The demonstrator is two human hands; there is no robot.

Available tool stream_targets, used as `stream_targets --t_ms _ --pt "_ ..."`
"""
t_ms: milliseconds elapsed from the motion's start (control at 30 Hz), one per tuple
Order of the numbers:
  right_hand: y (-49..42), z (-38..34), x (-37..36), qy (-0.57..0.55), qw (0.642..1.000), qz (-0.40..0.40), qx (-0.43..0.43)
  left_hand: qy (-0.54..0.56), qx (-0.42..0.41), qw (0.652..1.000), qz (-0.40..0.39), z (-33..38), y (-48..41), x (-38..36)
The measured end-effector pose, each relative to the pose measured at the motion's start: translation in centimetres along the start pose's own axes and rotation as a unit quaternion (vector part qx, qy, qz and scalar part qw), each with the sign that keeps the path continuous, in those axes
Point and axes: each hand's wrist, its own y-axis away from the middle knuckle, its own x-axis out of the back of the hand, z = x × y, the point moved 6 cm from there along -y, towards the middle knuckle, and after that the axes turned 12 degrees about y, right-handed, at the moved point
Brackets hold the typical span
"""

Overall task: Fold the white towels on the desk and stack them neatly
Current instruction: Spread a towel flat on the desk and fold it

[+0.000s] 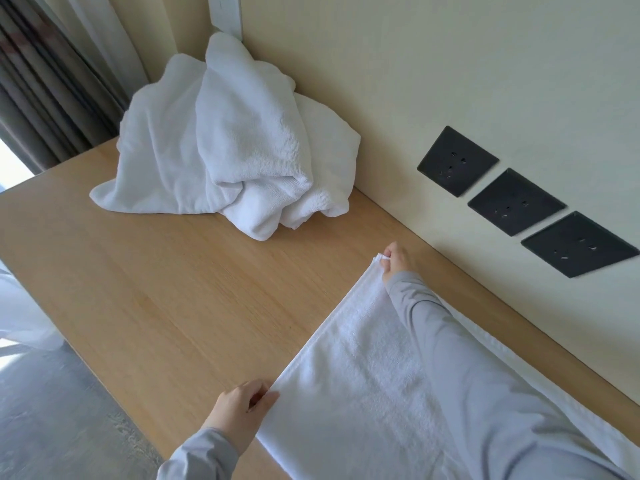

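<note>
A white towel [360, 368] lies spread flat on the wooden desk [166, 289] at the lower right. My left hand [242, 407] pinches its near left corner at the desk's front edge. My right hand [398, 259] pinches the far left corner, close to the wall, with my grey sleeve lying across the towel. A heap of crumpled white towels [221, 147] sits at the far end of the desk, leaning into the corner of the wall.
Three black wall sockets [512, 202] are set in the cream wall just right of the desk. Grey curtains [41, 98] hang at the far left. The desk's front edge drops to a grey floor [45, 410].
</note>
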Motion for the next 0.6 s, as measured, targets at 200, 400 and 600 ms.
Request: stream_targets --t_ms 200,400,600 --pt "0.6 1.4 -0.2 0.003 1.0 0.005 -0.015 0.004 0.003 1.0 0.028 -0.1 -0.2 0.3" --pt "1.6 0.7 1.8 -0.068 0.993 0.083 0.04 -0.008 0.024 1.0 0.012 -0.5 0.1 1.0" --pt "1.8 -1.6 2.1 -0.027 0.989 0.106 0.096 -0.066 0.075 0.994 0.04 0.1 -0.4 1.7"
